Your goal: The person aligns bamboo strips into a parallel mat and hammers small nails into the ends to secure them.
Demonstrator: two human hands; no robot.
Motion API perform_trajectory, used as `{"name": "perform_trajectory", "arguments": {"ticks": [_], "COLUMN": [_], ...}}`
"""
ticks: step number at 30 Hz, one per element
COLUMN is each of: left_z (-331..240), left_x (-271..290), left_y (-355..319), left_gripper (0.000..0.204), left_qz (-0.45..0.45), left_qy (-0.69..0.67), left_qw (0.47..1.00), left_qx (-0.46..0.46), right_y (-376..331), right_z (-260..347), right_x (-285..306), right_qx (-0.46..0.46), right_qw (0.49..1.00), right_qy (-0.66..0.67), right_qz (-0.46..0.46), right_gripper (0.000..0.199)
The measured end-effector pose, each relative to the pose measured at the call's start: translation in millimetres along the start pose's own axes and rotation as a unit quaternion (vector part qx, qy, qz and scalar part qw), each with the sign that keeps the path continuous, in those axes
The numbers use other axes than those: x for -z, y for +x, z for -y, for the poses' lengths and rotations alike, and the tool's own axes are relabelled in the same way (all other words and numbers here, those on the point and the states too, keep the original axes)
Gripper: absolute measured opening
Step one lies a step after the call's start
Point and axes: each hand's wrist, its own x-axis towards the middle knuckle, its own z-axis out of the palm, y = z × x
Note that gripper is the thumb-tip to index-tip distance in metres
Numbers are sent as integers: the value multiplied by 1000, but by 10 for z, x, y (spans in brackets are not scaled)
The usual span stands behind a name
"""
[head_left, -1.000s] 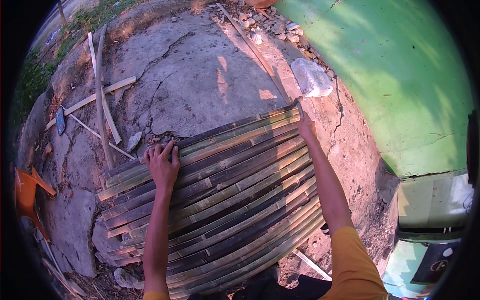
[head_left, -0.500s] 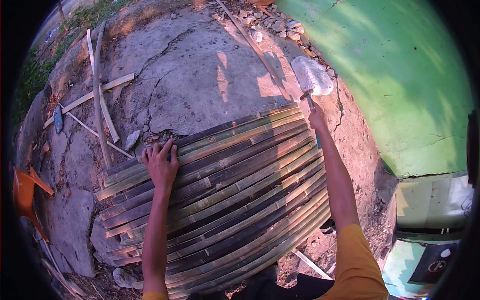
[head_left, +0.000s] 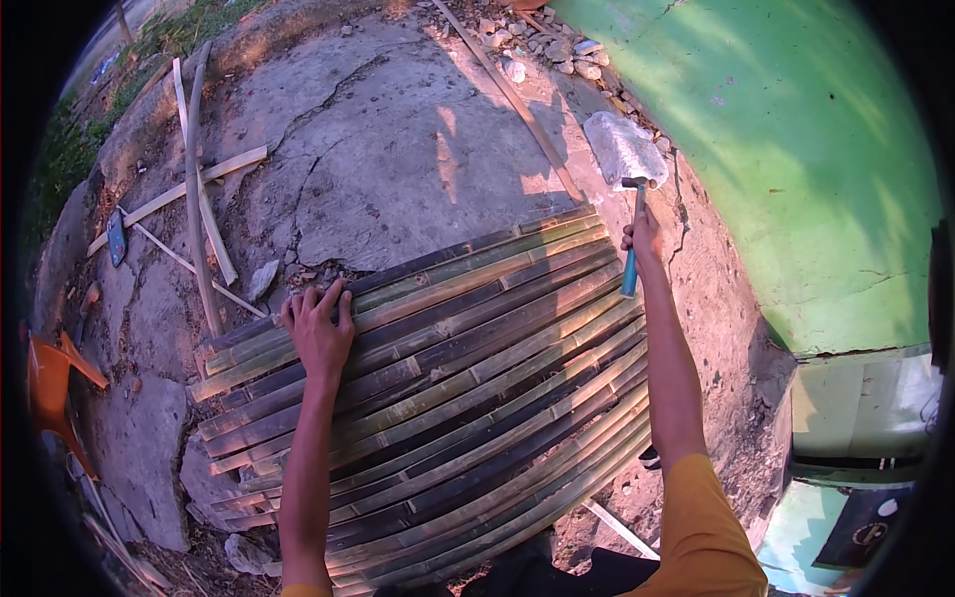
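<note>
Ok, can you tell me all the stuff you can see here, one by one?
bamboo slat panel: one, many green and brown strips side by side, lying on the ground in the middle
hammer: one, blue handle and dark head, raised past the panel's far right corner
loose slats: several, pale, scattered on the ground at far left
cracked concrete ground: one, grey, beyond the panel
plastic bag: one, clear and crumpled, by the wall
green wall: one, on the right
stones: a small heap, grey, at the wall's foot at the top
orange thing: one, at the left edge, too cut off to identify
left hand: one, flat on the panel's far edge
right hand: one, gripping the hammer handle
</note>
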Motion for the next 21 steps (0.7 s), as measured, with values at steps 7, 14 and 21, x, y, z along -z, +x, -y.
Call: {"name": "perform_trajectory", "arguments": {"ticks": [7,14,21], "left_z": [-204,34,-129], "left_x": [-191,67,-164], "left_y": [57,-2,36], "left_gripper": [26,26,26], "left_qz": [2,-7,-3], "left_qy": [-28,11,-21], "left_qw": [1000,1000,1000], "left_qx": [-9,-3,-13], "right_y": [515,143,534], "right_z": [-675,-113,-225], "right_x": [455,-72,290], "right_qx": [249,166,188], "right_qw": [861,967,882], "right_qy": [-434,-181,-430], "right_qz": [-88,-67,38], "right_gripper": [45,48,47]}}
